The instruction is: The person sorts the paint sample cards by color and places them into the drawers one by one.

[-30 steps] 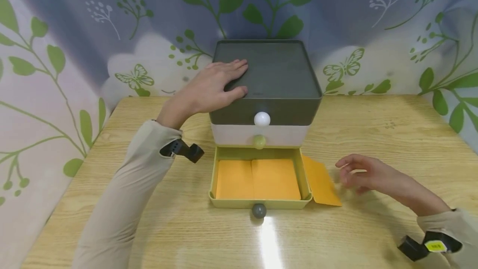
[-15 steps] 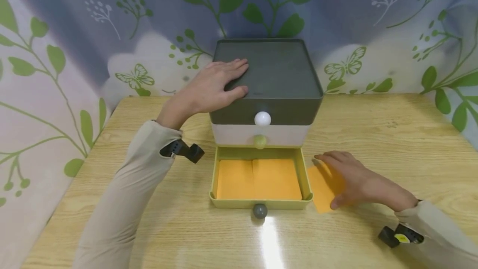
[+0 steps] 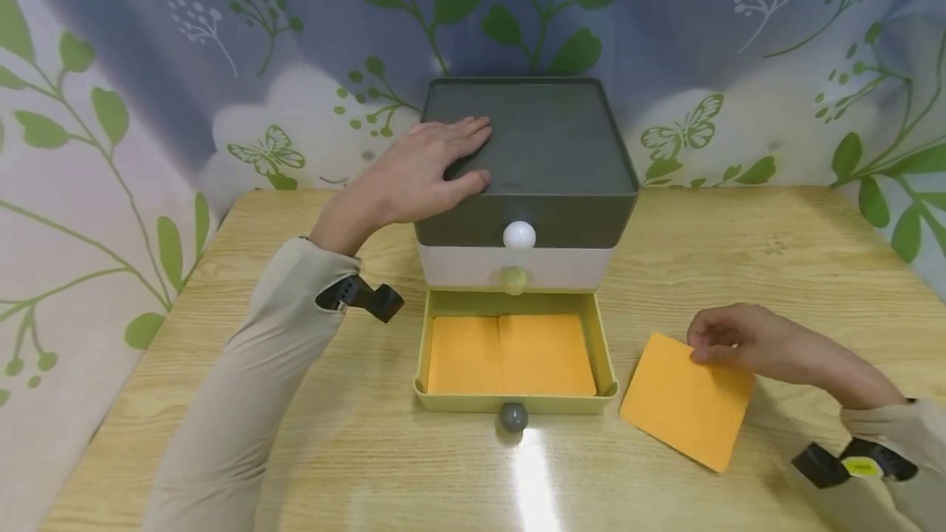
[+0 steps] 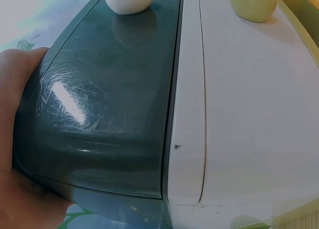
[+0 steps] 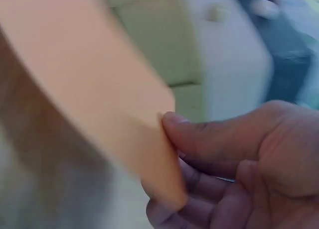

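My left hand (image 3: pixel 423 167) rests with extended fingers on the dark grey top of a stacked drawer box (image 3: pixel 539 138), near its front left edge. Between thumb and fingers, my right hand (image 3: pixel 769 343) pinches an orange square card (image 3: pixel 687 401) by its edge, to the right of the box. The right wrist view shows the thumb on the near face of the card (image 5: pixel 99 89), fingers behind. Below, a yellow-green drawer (image 3: pixel 510 405) with a grey round knob (image 3: pixel 513 417) is pulled out. Orange sheets (image 3: pixel 547 355) lie flat in it, side by side.
Above the pulled-out drawer, the white drawer (image 3: pixel 443 268) with a green knob (image 3: pixel 513 280) and the grey one with a white knob (image 3: pixel 520 236) are pushed in. A wooden table (image 3: pixel 332 450) carries everything. A patterned curtain (image 3: pixel 296 64) hangs behind.
The right hand has reached to the orange card beside the drawer, taken hold of it and drawn it to the right, away from the drawer. My left hand has stayed in place.
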A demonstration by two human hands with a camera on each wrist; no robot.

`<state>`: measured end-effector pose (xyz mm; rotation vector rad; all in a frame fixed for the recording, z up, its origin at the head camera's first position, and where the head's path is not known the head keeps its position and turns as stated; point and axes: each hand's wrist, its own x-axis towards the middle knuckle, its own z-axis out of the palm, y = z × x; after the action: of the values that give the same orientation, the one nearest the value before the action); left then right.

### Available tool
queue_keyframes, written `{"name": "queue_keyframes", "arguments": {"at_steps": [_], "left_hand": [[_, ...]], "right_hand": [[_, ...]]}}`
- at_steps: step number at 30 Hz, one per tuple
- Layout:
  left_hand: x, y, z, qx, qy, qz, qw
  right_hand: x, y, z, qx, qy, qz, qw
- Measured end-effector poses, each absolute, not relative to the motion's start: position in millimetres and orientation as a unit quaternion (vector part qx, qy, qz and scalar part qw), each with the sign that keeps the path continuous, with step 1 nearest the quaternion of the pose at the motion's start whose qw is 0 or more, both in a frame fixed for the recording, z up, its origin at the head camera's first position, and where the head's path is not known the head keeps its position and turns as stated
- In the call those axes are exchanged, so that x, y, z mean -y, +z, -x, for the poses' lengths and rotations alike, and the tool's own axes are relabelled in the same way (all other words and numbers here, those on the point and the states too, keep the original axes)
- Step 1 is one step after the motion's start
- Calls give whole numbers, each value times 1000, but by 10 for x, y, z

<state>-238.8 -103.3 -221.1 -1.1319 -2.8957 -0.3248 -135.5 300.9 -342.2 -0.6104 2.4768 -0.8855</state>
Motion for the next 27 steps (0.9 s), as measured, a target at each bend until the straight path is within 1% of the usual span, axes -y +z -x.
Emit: {"name": "queue_keyframes", "arguments": {"at_steps": [3, 6, 9, 13, 17, 22, 27], "left_hand": [[1034, -2213, 2392, 926, -106, 362, 12], [1035, -2213, 2394, 926, -108, 362, 16], [1033, -2217, 2393, 925, -110, 362, 16], [1022, -2226, 2391, 926, -108, 363, 16], [1024, -2234, 2389, 926, -107, 361, 15], [1028, -2240, 2395, 927, -107, 360, 11], [1037, -2235, 2404, 925, -111, 362, 12]], "right_hand": [[-3180, -3220, 1367, -879, -373, 171, 243], [-3291, -3076, 1362, -873, -408, 113, 243], [-3323, -3046, 1357, -838, -473, 97, 253], [-3271, -3118, 1371, -760, -565, 150, 286], [-3153, -3177, 1388, -704, -611, 187, 311], [-2982, -3216, 1364, -729, -574, 179, 327], [-2958, -3256, 1339, -770, -533, 169, 306]]}}
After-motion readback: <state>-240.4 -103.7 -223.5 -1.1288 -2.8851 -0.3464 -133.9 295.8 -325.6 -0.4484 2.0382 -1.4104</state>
